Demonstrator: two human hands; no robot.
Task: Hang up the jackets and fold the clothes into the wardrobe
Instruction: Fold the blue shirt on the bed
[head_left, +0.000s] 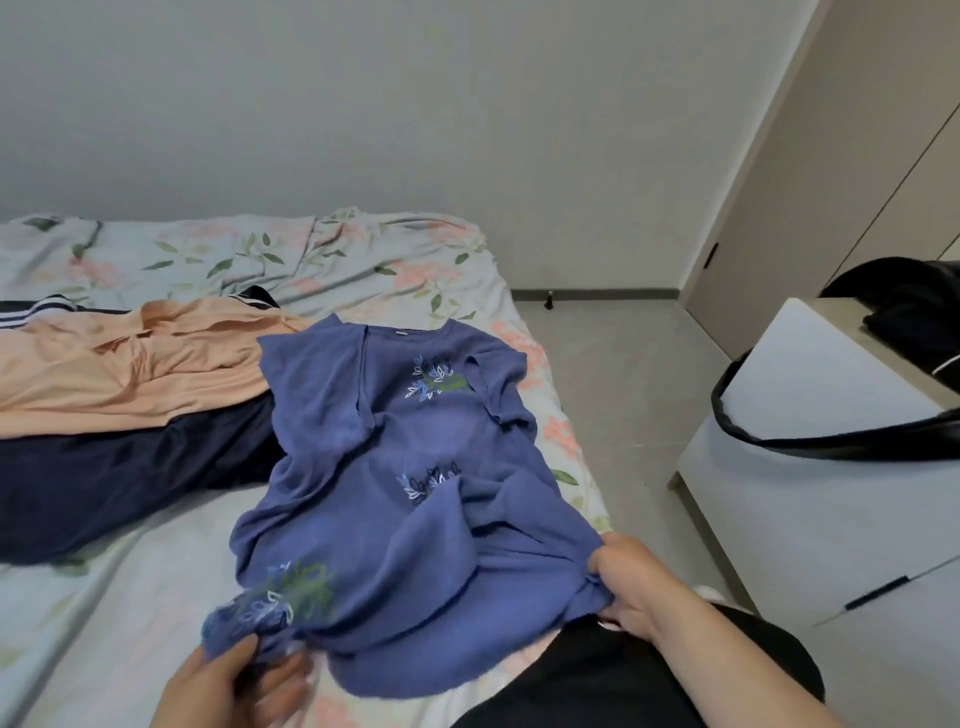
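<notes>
Left hand (234, 680): seen at the lower edge, somewhat blurred. The embroidered left corner of the hem of a blue top (384, 467) is pinched between the thumb, laid on the cloth, and the fingers beneath.

Right hand (626, 584): placed at the near right edge of the bed (363, 260). The right corner of the same hem is bunched and gripped in the curled fingers.

Blue top: spread lengthwise on the bed, with the neckline toward the wall and the hem toward the person. It is creased across the middle. Leaf embroidery is shown at the chest, the waist and the hem. A flap of cloth is folded over the front on the side nearer the other clothes.

Peach garment (130, 374): crumpled and laid on top of a navy garment (104, 478), just beside the blue top and touching its shoulder.

Navy garment: spread flat under the peach one. White stripes are seen at its far edge.

Bed: covered with a pale sheet printed with pink flowers and green leaves, wrinkled near the wall.

White cabinet (810, 493): set to the right of the bed, parted from it by a strip of floor.

Black bag (914, 306): rested on top of the cabinet, with its strap (779, 441) hung down over the cabinet's front corner.

Wardrobe (810, 208): beige, its doors shut, stood against the wall behind the cabinet.
</notes>
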